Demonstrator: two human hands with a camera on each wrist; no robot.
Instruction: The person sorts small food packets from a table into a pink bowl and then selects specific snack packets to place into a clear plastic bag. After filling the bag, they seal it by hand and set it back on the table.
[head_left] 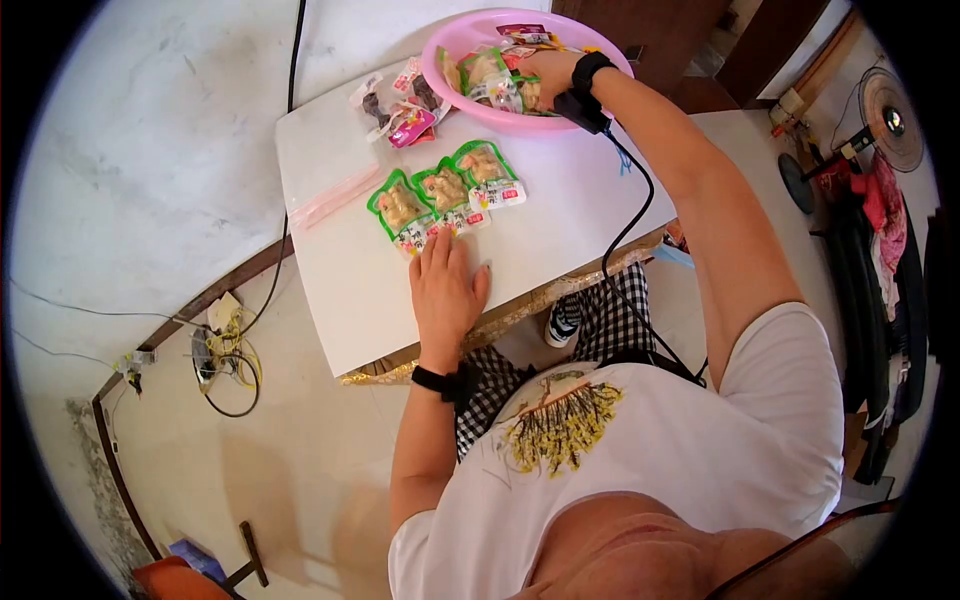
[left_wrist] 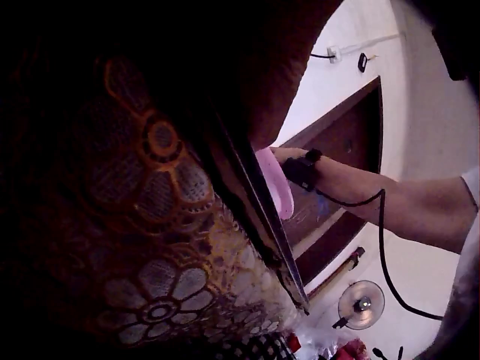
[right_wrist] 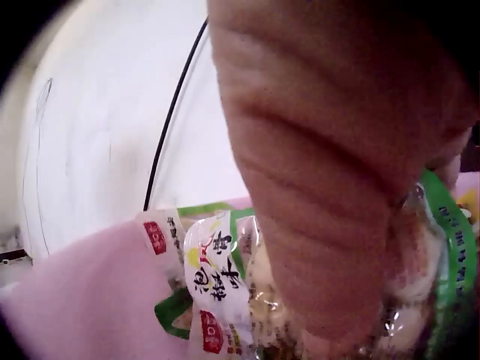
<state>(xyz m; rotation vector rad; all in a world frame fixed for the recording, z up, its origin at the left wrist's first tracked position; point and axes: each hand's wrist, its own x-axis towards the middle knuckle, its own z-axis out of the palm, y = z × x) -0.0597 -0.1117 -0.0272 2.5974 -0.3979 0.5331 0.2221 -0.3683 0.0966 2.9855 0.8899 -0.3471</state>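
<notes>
Three green-edged food packets (head_left: 443, 188) lie side by side on the white tabletop, pale food showing through their clear windows. My left hand (head_left: 443, 290) rests with extended fingers on the table, fingertips at the lower white edge of the middle packets. Up at the far right, my right hand (head_left: 548, 76) reaches into a pink basin (head_left: 535, 122) of snack packets. In the right wrist view, the right thumb (right_wrist: 307, 195) points down among packets, beside a green-edged packet (right_wrist: 442, 247). Its other fingers are mostly hidden, and I cannot tell whether they grip it.
Left of the basin sits a small pile of dark and purple packets (head_left: 410, 110). A clear pink-edged plastic bag (head_left: 340, 195) lies along the table's left side. A black cable (head_left: 640, 225) hangs from the right wrist across the table edge. A patterned cloth (left_wrist: 157, 300) covers the table's side.
</notes>
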